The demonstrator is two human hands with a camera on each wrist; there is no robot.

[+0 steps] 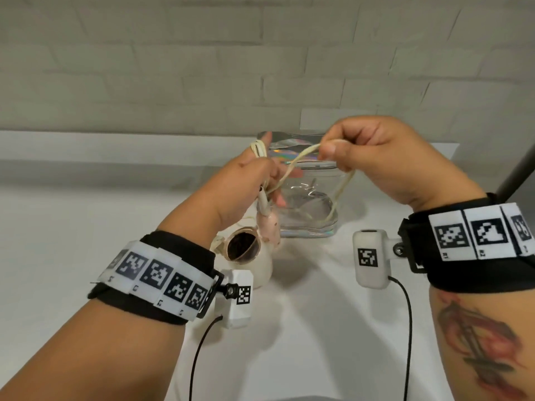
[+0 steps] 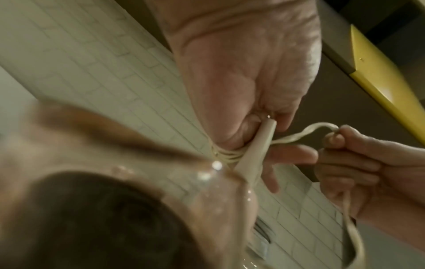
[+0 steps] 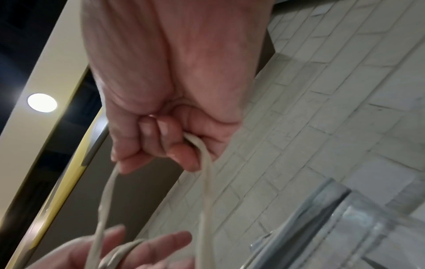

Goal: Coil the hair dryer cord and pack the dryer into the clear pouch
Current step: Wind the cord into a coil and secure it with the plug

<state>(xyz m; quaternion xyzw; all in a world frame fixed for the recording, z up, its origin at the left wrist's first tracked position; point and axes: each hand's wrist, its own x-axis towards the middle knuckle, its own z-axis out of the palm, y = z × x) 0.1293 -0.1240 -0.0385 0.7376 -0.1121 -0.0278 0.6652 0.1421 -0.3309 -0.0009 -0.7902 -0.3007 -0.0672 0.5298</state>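
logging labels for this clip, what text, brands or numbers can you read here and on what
No readable word or brand on the hair dryer or the clear pouch.
Left wristband: square coded markers with small characters under them, too blurred to read.
Right wristband: the same, too small to read.
Two wrist cameras: coded markers only, no words.

We read this as a staged indoor recording setup, home or lab unclear: plain white table [image 1: 304, 328] against a painted white brick wall [image 1: 173, 68], recessed ceiling light [image 3: 42, 102] and yellow-edged panel [image 2: 386, 87] above that wall.
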